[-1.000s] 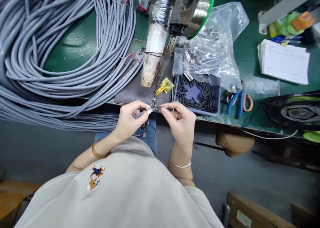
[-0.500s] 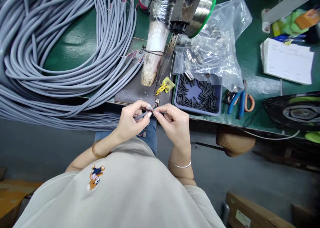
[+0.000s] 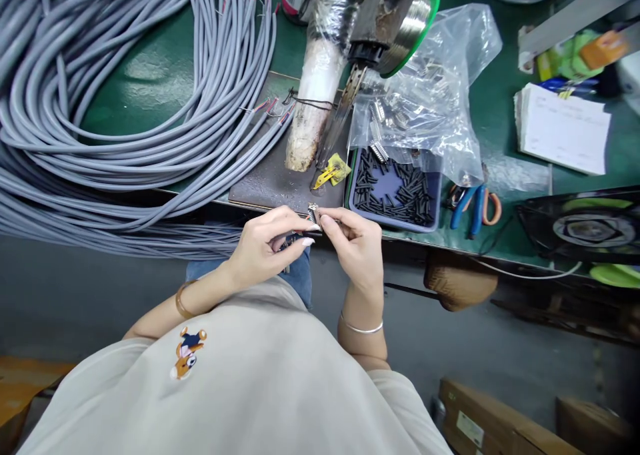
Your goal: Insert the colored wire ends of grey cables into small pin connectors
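Over the bench's front edge, my left hand (image 3: pixel 270 245) closes its thumb and first finger loosely around the wire end of a cable, mostly hidden by the fingers. My right hand (image 3: pixel 356 248) pinches a small metal connector (image 3: pixel 313 210) with a row of pins, its fingertips almost touching those of the left. A bit of red wire shows by the connector. Just beyond, a soldering iron (image 3: pixel 333 125) points down at a yellow clip (image 3: pixel 327 175) on a dark board (image 3: pixel 265 187).
Grey cables (image 3: pixel 150 135) cover the left side. A purple tray (image 3: pixel 435 202) of short black sleeves stands right of the board, beneath a plastic bag (image 3: pixel 450 122) of connectors. Further right are blue-handled cutters (image 3: pixel 475 208), a paper stack (image 3: pixel 563 132) and a black fan (image 3: pixel 580 228). A solder spool (image 3: pixel 407 32) stands behind.
My right fingers have shifted up onto the connector's side. My left fingertips have slid forward and parted slightly, and the grey cable between them shows less. The view has shifted slightly.
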`<control>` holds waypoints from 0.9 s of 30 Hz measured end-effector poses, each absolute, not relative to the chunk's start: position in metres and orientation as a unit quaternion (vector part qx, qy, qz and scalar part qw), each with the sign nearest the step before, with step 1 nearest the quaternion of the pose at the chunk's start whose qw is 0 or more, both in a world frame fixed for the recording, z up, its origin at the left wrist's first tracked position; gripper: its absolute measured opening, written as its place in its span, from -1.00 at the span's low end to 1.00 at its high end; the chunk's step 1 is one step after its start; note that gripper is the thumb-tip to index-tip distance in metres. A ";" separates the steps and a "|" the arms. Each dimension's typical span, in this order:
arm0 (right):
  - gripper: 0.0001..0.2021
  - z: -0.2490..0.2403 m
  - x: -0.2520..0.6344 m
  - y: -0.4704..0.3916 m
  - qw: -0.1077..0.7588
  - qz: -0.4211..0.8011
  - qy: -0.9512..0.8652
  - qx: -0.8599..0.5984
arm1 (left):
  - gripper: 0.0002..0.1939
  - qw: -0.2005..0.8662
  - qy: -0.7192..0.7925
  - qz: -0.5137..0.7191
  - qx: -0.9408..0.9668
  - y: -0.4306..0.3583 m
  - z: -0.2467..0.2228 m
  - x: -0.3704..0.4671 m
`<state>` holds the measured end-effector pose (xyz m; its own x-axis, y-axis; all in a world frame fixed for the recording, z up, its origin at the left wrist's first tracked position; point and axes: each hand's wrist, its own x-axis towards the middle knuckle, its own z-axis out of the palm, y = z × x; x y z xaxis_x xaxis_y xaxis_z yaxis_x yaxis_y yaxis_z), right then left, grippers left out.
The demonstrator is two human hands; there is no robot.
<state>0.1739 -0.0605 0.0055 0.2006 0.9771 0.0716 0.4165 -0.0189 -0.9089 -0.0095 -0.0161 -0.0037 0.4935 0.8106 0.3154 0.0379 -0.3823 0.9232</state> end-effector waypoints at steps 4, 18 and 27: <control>-0.72 0.009 0.173 -0.059 0.439 0.327 -0.558 -0.624 | -0.88 0.391 0.275 0.449 0.755 -0.017 -0.010 -0.007; -0.75 0.013 0.172 -0.062 0.419 0.290 -0.578 -0.638 | -0.94 0.379 0.297 0.437 0.760 -0.022 -0.003 -0.008; -0.81 0.014 0.165 -0.058 0.418 0.246 -0.607 -0.629 | -0.93 0.479 0.353 0.436 0.675 -0.018 -0.002 -0.003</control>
<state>0.1650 -0.0579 0.0142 0.1416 0.9697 0.1989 0.5585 0.0876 -0.8249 -0.0034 -0.0179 -0.0016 0.3707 0.8942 0.2510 0.0586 -0.2922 0.9546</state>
